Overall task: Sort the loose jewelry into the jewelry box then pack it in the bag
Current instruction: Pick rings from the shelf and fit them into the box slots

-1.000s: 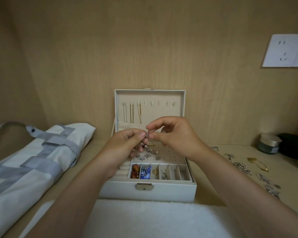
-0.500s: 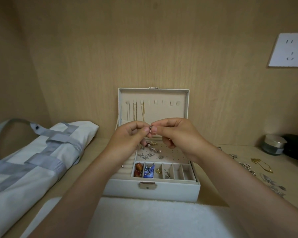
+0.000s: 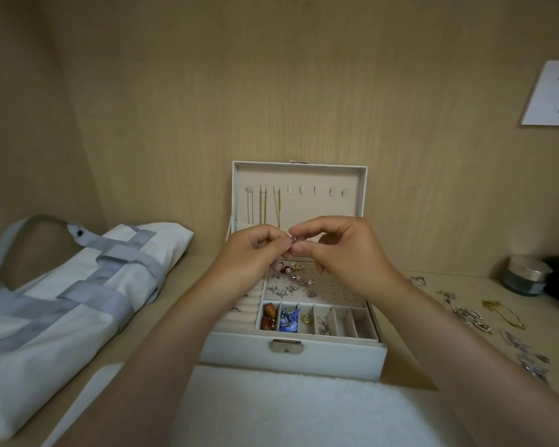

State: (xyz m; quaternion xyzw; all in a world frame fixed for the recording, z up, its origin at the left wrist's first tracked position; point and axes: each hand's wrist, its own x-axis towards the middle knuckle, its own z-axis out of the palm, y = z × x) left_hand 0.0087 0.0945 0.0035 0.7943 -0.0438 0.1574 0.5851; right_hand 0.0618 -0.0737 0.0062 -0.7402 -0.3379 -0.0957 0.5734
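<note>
Hands together above the open jewelry box (image 3: 291, 356) on the surface (image 3: 194, 269): left hand (image 3: 252, 253) and right hand (image 3: 342, 250) both pinch one small beaded piece (image 3: 293, 239). Right of the box lies loose jewelry (image 3: 468, 314); left, the bag (image 3: 78, 285).

The jewelry box (image 3: 291, 359) has a matt white, leather-like shell, a soft beige velvety lining and a shiny metal clasp (image 3: 287, 346). The bag (image 3: 62, 317) is plain white cloth with ribbed grey woven straps (image 3: 123, 253). Bench (image 3: 478, 287) and back wall (image 3: 271, 91) show pale, matt wood grain. A fluffy white towel (image 3: 288, 411) lies in front. The loose jewelry (image 3: 468, 316) glints silvery, one chain (image 3: 504, 314) gold. The stud (image 3: 293, 239) looks metallic. The jar (image 3: 526, 280) has a brushed metal lid (image 3: 530, 269). The socket (image 3: 552, 95) is smooth white plastic.
</note>
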